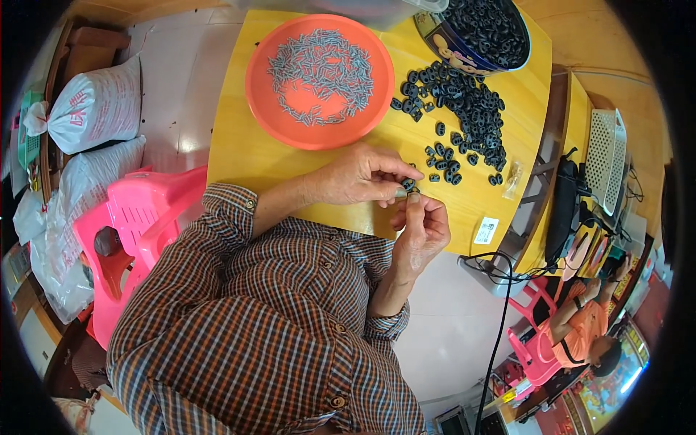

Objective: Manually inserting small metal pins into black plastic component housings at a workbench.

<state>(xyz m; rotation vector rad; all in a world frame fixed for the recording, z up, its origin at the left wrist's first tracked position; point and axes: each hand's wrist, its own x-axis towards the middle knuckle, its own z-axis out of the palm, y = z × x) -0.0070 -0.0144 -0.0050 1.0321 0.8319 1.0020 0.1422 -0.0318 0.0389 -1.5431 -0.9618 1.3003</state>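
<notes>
A loose shirt (239,326) checked in orange-brown, dark blue and white has round brown buttons (338,401) down its front and one on the left cuff (235,200), the left hand (354,172) and right hand (423,230) being bare.

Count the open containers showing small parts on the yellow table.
2: plate, far left; tub, far right. The clear box is cut off, its contents unclear; others may be hidden.

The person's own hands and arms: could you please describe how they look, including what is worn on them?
The left hand and right hand wear no gloves. Both sleeves are checked in orange-brown, dark and white, ending partway along the forearms. A small round button shows on the left one.
</notes>
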